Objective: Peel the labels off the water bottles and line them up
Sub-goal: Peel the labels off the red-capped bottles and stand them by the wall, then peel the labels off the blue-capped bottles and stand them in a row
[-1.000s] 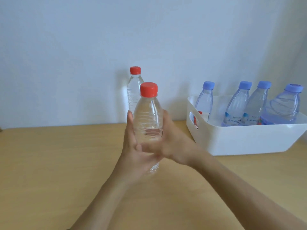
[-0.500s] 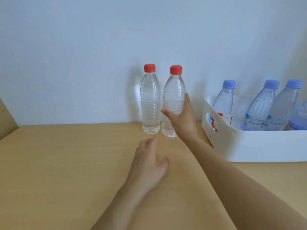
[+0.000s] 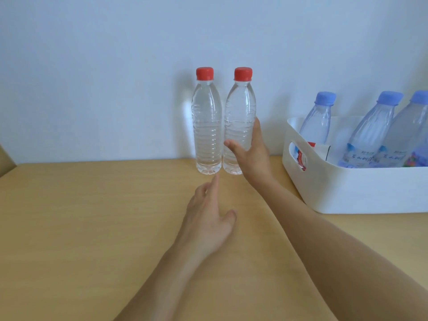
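Already bare of labels, two red-capped bottles stand touching at the table's back edge; the right hand wraps the right-hand one's lower body, the left hand lies nearby, fingers loosely spread. Full and smooth, they probably feel heavy and slippery, so grip the ribbed waist.

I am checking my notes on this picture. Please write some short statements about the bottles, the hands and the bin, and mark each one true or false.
1. Two red-capped bottles stand upright beside each other on the table. True.
2. The right hand is around the right red-capped bottle. True.
3. The left hand grips a bottle. False: it is open and holds nothing.
4. The bottles in the white bin have red caps. False: their caps are blue.
5. The red-capped bottles carry labels. False: they are bare.
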